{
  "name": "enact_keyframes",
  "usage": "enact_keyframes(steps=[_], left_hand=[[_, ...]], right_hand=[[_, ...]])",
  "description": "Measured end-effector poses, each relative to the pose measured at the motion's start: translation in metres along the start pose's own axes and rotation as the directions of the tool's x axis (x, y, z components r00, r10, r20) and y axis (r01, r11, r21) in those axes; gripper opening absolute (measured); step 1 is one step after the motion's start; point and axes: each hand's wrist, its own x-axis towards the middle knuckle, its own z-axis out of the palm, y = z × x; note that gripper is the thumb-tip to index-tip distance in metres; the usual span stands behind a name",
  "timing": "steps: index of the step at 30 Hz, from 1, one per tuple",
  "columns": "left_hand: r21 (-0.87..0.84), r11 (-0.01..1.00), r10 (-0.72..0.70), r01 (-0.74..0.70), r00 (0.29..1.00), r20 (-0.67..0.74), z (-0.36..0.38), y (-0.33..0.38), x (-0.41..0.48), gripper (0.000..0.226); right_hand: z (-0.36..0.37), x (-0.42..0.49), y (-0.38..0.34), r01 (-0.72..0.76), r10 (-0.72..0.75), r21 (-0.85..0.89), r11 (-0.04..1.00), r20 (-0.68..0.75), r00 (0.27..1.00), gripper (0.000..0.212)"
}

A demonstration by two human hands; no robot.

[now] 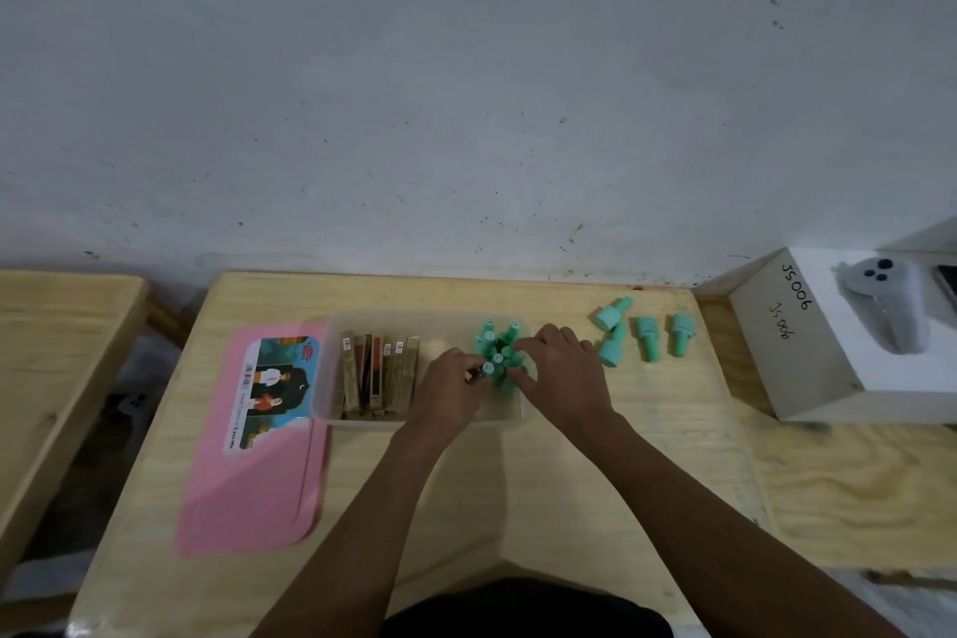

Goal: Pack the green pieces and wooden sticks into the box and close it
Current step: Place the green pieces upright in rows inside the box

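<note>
Pale wooden bench (466, 482) against a grey wall. Both my forearms reach forward into a clear plastic box (331, 409). My left hand (450, 391) pinches an upright green piece (488, 368); my right hand (562, 373), fingers curled, rests against the cluster. Wooden sticks (378, 376) lie in the box left of my hands. Four loose green pieces (644, 334) lie right of my right hand; the pink lid (248, 492) lies far left.

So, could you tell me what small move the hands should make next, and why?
Probably let go of the upright green plastic pieces clustered in the clear plastic box and send the right hand to the four loose green pieces on the wooden table, since those remain unpacked.
</note>
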Motion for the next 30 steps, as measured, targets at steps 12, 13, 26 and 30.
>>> enact_keyframes(steps=[12, 13, 26, 30], left_hand=[[0.029, 0.996, 0.088, -0.09, 0.993, 0.074, 0.01, -0.012, 0.002, 0.02], [0.035, 0.994, 0.097, -0.1, 0.992, 0.078, 0.01, -0.013, 0.002, 0.02], [0.035, 0.989, 0.142, -0.142, 0.99, -0.007, 0.017, -0.009, 0.002, 0.03], [-0.002, 0.994, 0.105, -0.106, 0.992, -0.062, 0.023, -0.008, 0.001, 0.03]], right_hand=[[0.001, 0.026, -0.001, 0.2, -0.2, 0.001, 0.98, 0.087, 0.976, 0.029], [0.002, 0.027, -0.001, 0.203, -0.202, 0.003, 0.979, 0.079, 0.976, 0.028], [-0.002, 0.023, 0.013, 0.032, -0.034, 0.175, 0.984, 0.006, 0.999, 0.029], [0.0, 0.008, 0.028, -0.019, 0.007, 0.171, 0.985, 0.069, 0.998, 0.025]])
